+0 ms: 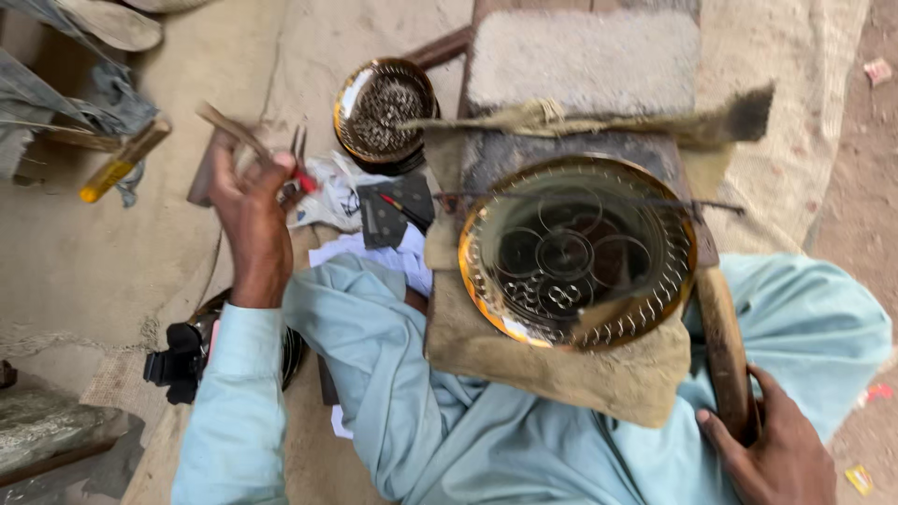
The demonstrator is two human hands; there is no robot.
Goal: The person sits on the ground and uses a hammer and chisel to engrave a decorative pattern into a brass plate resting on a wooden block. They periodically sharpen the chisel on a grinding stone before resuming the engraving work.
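The left hand (pixel 251 210) is raised over the cloth-covered ground, its grip closed on a thin wooden stick (pixel 234 131) that slants up and away from the knuckles; motion blur softens the stick's far end. Just beside that grip, toward the person's middle, a small tool with red handles (pixel 301 168) shows at the fingertips, and whether the fingers also hold it cannot be told. Near the same grip, farther from the person, stands a small round brass dish (pixel 383 114) filled with dark, grainy pieces. Between the dish and the person lie crumpled white paper (pixel 332 196) and a dark folded packet (pixel 388 217). The right hand (pixel 781 449) sits low at the opposite side, its grip wrapped around a rounded wooden handle (pixel 725 351) that runs up and away from the fingers. Close beside that handle, a large round brass plate (pixel 575 251) with pierced edging and ring patterns rests on a tan cloth pad (pixel 552 369) over the person's lap in pale blue clothing. Beyond the plate, a grey stone block (pixel 585 61) lies behind a rolled strip of cloth (pixel 599 120). Well apart from the left grip, out to its far side, a yellow cylindrical handle (pixel 122 164) lies on the ground, and a black object (pixel 178 365) sits by the left sleeve.
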